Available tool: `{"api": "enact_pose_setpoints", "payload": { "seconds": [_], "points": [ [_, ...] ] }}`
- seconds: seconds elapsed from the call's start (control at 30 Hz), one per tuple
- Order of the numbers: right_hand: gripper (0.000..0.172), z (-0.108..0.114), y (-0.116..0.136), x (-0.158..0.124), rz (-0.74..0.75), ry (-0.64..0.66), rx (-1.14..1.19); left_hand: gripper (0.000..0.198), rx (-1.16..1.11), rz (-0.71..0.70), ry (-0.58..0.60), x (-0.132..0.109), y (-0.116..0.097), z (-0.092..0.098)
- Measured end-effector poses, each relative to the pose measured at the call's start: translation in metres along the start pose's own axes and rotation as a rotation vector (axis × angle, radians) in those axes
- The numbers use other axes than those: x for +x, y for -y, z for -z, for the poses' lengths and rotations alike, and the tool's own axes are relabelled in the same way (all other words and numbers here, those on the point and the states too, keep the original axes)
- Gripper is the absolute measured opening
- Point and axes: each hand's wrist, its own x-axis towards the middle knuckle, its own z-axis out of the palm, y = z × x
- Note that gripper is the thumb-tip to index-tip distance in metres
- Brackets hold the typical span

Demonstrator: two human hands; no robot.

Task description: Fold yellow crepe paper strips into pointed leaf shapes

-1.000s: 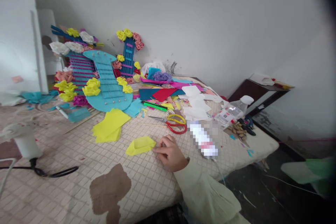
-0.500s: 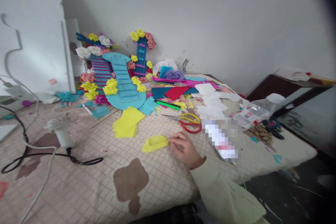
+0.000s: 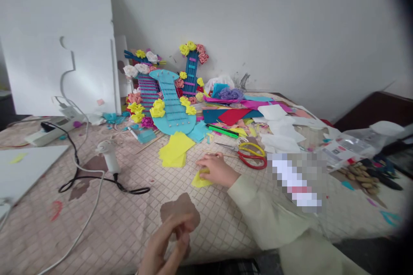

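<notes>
My right hand (image 3: 219, 169) is over a folded piece of yellow crepe paper (image 3: 200, 181), its thumb and fingers closed on it and covering much of it. Nearer the table's front edge is my left hand (image 3: 169, 242), thumb and fingertips drawn together. It is slightly blurred, and whatever its fingertips may hold is hidden. A stack of yellow crepe paper sheets (image 3: 176, 150) lies just beyond my right hand. Close by on the right are scissors (image 3: 251, 155) with red and yellow handles. A thin wooden stick (image 3: 230, 155) shows behind my right hand.
A white glue gun (image 3: 111, 157) with cables stands left. At the back are a blue guitar-shaped piece (image 3: 172, 103) with paper flowers, a green cutter (image 3: 222, 130) and coloured papers (image 3: 235, 116). On the right lie a blurred-out object (image 3: 297, 184), a plastic bottle (image 3: 348, 150) and peanuts (image 3: 358, 176).
The view has swung left. My left hand has come into view at the bottom. My right hand has moved from the yellow piece's right end to over it.
</notes>
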Motion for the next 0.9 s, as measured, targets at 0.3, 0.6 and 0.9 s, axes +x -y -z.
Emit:
{"api": "enact_pose_setpoints", "payload": {
  "seconds": [0.3, 0.6, 0.9],
  "points": [
    [0.008, 0.002, 0.003, -0.002, -0.041, -0.033, 0.104, 0.03, -0.158, 0.209, 0.082, 0.036, 0.011, -0.001],
    [0.008, 0.026, 0.012, -0.006, -0.118, -0.094, 0.534, 0.045, -0.163, 0.178, -0.072, 0.051, 0.018, -0.004],
    [0.02, 0.015, 0.019, -0.024, -0.499, -0.334, 1.542, 0.05, -0.278, 0.199, -0.041, 0.121, 0.015, -0.031]
  ]
}}
